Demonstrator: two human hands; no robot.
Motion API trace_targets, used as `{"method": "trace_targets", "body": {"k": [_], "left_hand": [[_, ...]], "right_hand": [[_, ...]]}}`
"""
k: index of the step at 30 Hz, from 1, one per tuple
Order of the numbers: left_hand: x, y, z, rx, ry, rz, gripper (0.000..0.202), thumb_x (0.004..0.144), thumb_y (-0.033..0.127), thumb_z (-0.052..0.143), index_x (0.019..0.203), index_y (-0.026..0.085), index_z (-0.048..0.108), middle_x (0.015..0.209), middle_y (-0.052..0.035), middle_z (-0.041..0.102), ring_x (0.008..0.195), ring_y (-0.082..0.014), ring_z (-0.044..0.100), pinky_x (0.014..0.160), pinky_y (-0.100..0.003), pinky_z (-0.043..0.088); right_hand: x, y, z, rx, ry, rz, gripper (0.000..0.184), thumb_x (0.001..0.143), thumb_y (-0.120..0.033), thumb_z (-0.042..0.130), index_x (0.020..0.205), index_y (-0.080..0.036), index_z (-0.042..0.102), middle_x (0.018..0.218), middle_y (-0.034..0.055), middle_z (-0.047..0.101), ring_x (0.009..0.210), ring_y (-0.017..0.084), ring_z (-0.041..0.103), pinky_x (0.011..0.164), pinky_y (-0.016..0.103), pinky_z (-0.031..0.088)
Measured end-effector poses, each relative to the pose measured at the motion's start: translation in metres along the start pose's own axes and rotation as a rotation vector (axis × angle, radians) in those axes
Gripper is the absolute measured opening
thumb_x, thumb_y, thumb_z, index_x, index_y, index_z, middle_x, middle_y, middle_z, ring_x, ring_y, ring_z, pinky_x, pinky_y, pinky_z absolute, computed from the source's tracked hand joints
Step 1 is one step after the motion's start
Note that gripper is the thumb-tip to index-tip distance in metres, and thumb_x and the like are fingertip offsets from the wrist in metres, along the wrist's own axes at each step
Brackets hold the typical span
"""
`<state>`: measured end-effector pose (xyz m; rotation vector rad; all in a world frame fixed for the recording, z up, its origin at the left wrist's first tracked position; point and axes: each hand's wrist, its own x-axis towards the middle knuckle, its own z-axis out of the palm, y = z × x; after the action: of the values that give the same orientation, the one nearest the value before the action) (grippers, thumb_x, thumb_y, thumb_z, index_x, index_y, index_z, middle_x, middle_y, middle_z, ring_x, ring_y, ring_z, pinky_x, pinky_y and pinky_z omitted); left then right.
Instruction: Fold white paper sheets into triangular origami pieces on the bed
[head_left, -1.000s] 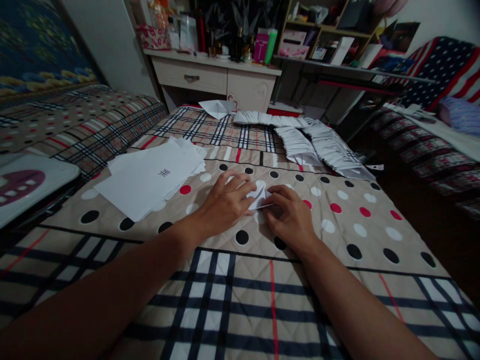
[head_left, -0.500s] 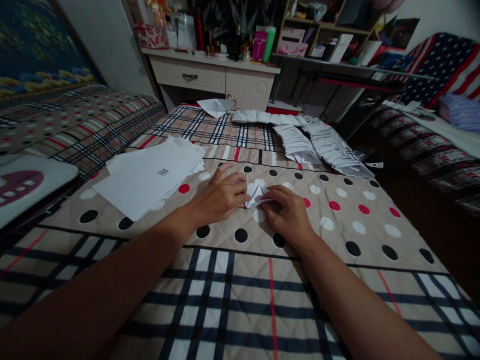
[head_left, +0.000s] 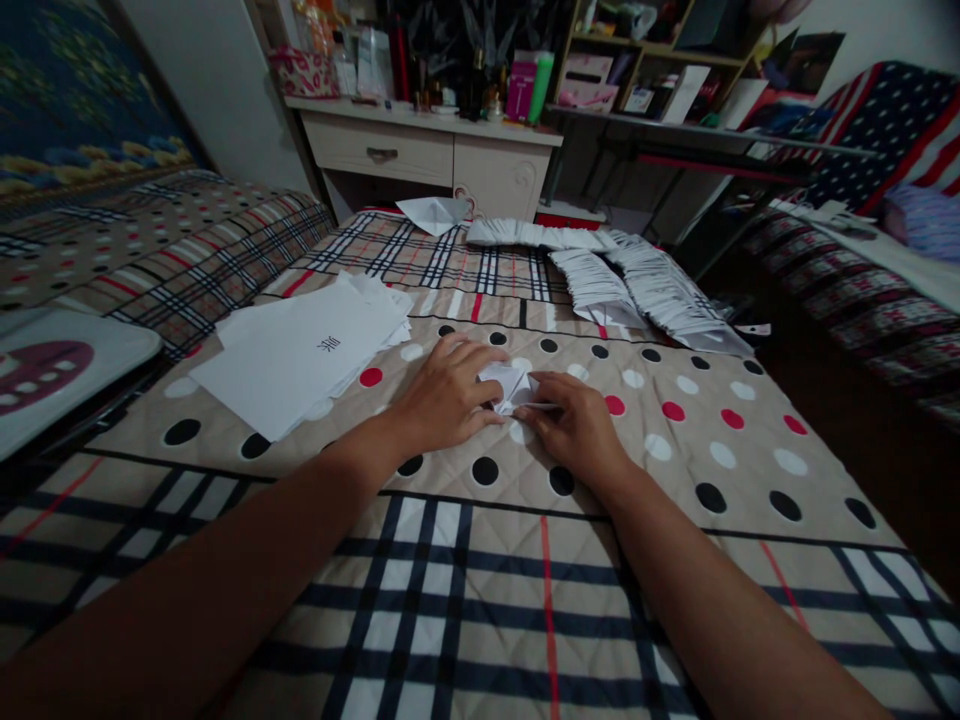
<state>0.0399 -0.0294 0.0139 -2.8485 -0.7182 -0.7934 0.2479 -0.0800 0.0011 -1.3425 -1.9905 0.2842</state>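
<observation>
A small folded piece of white paper (head_left: pixel 510 384) lies on the dotted part of the quilt (head_left: pixel 675 450), between my two hands. My left hand (head_left: pixel 448 395) rests on its left side with the fingers curled over the paper's edge. My right hand (head_left: pixel 576 428) presses the paper's right side, fingers pinched together on a fold. A loose stack of flat white sheets (head_left: pixel 300 350) lies to the left of my hands, the top one with a small dark mark.
Long rows of folded white paper pieces (head_left: pixel 637 285) run across the far side of the bed, with one larger folded sheet (head_left: pixel 433 213) beyond. A dresser (head_left: pixel 427 160) and cluttered shelves stand behind. A white tray (head_left: pixel 52 370) sits at the left.
My hands stayed on the small paper and shifted their fingers slightly; the left hand's fingers closed further over the paper's left side. The view shifted a little.
</observation>
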Motion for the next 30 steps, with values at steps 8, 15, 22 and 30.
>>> {"method": "trace_targets", "body": {"k": [8, 15, 22, 30], "left_hand": [[-0.001, -0.006, 0.008, -0.097, 0.051, -0.144, 0.029, 0.082, 0.044, 0.067, 0.074, 0.017, 0.061, 0.079, -0.0024, 0.067, 0.078, -0.0182, 0.062, 0.078, -0.034, 0.038], [-0.004, -0.008, 0.012, -0.314, 0.053, -0.139, 0.025, 0.070, 0.043, 0.078, 0.079, 0.022, 0.070, 0.090, -0.0012, 0.071, 0.085, -0.0173, 0.065, 0.076, -0.030, 0.042], [-0.005, -0.006, 0.015, -0.480, 0.051, -0.204, 0.008, 0.073, 0.028, 0.076, 0.071, 0.022, 0.073, 0.075, -0.0001, 0.071, 0.070, -0.0135, 0.064, 0.066, -0.026, 0.045], [-0.004, -0.002, 0.016, -0.428, 0.100, -0.328, 0.020, 0.082, 0.032, 0.067, 0.068, 0.018, 0.071, 0.070, -0.0032, 0.069, 0.067, -0.0145, 0.062, 0.063, -0.026, 0.046]], "right_hand": [[-0.001, 0.003, -0.002, 0.242, -0.010, 0.215, 0.016, 0.078, -0.027, 0.066, 0.067, -0.017, 0.060, 0.061, -0.0023, 0.058, 0.058, 0.013, 0.052, 0.054, 0.024, 0.038], [-0.002, 0.006, 0.001, 0.458, -0.007, 0.272, 0.016, 0.074, -0.027, 0.070, 0.068, -0.017, 0.060, 0.065, -0.0017, 0.061, 0.061, 0.013, 0.054, 0.057, 0.025, 0.041], [0.002, -0.003, 0.000, 0.450, 0.034, 0.115, 0.025, 0.064, -0.027, 0.082, 0.067, -0.019, 0.059, 0.083, 0.0016, 0.064, 0.078, 0.017, 0.059, 0.069, 0.029, 0.045], [-0.004, -0.005, 0.004, 0.395, 0.130, 0.239, 0.017, 0.074, -0.027, 0.073, 0.065, -0.017, 0.062, 0.072, 0.0021, 0.066, 0.064, 0.014, 0.057, 0.057, 0.026, 0.043]]}}
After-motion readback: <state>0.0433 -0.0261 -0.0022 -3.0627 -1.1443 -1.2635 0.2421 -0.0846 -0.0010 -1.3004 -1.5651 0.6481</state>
